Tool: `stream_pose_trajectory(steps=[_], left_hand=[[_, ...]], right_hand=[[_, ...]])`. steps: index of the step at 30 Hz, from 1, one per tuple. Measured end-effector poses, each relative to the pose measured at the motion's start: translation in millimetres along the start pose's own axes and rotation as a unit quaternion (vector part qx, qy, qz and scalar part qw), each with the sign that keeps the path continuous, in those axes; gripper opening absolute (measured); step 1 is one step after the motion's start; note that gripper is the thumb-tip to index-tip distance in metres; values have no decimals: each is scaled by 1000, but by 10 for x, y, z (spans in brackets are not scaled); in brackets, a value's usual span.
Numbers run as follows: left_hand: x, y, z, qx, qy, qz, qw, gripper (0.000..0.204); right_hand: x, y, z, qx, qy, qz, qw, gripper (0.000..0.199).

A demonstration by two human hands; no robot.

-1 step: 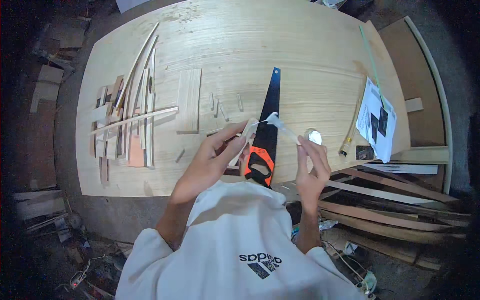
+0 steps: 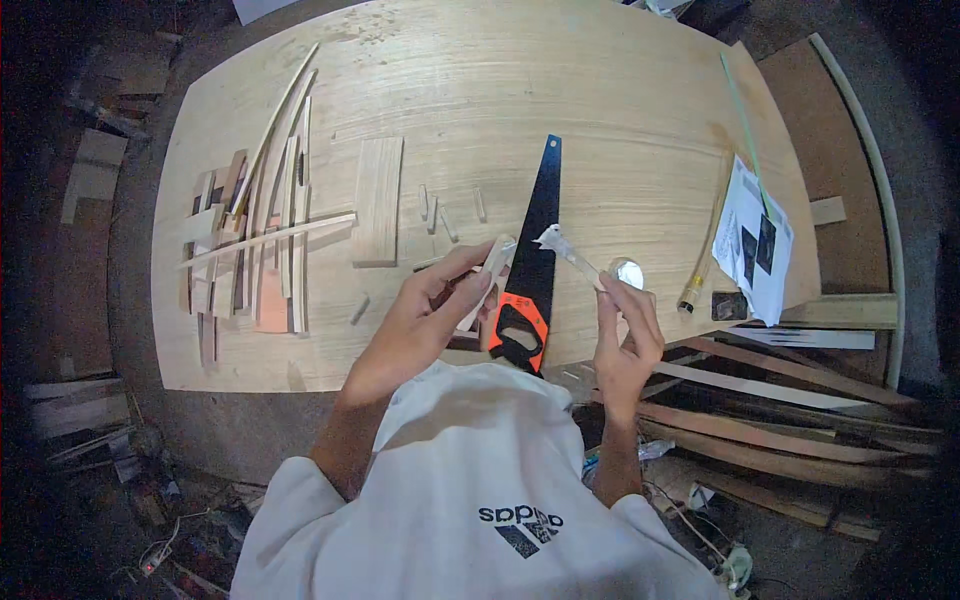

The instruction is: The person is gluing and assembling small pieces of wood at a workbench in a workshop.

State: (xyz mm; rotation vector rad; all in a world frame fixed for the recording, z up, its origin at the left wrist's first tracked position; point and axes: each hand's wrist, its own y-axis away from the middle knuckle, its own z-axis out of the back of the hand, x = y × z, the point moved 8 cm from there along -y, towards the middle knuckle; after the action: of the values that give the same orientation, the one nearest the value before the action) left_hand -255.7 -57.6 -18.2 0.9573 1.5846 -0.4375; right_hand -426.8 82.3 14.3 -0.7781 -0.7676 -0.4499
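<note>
Just below the middle of the frame the left hand (image 2: 425, 315) is closed around a small pale wood block (image 2: 492, 268), fingers wrapped over its lower half so that its top end sticks up free. To its right, the right hand (image 2: 625, 340) pinches the near end of a thin pale stick (image 2: 568, 250) between fingertips and thumb, the stick's far tip slanting up and left toward the block without clearly touching it. The block looks light and stiff, easy to hold by its long sides; the stick looks thin enough to snap or bend if pushed hard, so a hold close to the working end would probably steady it better. Both are held above the near edge of the round wooden worktop (image 2: 560, 90). A handsaw (image 2: 532, 250) with a black blade and orange handle lies on the worktop between the hands, teeth close beneath them, which seems the main thing to keep clear of. A heap of wood strips (image 2: 260, 230) fills the left of the frame, a flat board (image 2: 378, 200) lies beside it, and a sheet of paper (image 2: 752, 240) sits at the right. The upper middle of the worktop has open room.
</note>
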Motion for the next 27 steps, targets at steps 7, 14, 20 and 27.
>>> stream_pose_trajectory(steps=[7,14,20,27], left_hand=[[-72,31,-56,3,-3,-21,1000,41],[-81,56,-72,11,0,-16,1000,41],[-102,82,-56,12,-11,-31,999,39],[-86,122,-53,3,-8,-16,1000,39]], right_hand=[[214,6,-115,65,23,74,995,25],[300,-43,-19,55,11,90,994,26],[381,-53,38,15,82,100,992,28],[447,-13,32,1,107,116,987,38]])
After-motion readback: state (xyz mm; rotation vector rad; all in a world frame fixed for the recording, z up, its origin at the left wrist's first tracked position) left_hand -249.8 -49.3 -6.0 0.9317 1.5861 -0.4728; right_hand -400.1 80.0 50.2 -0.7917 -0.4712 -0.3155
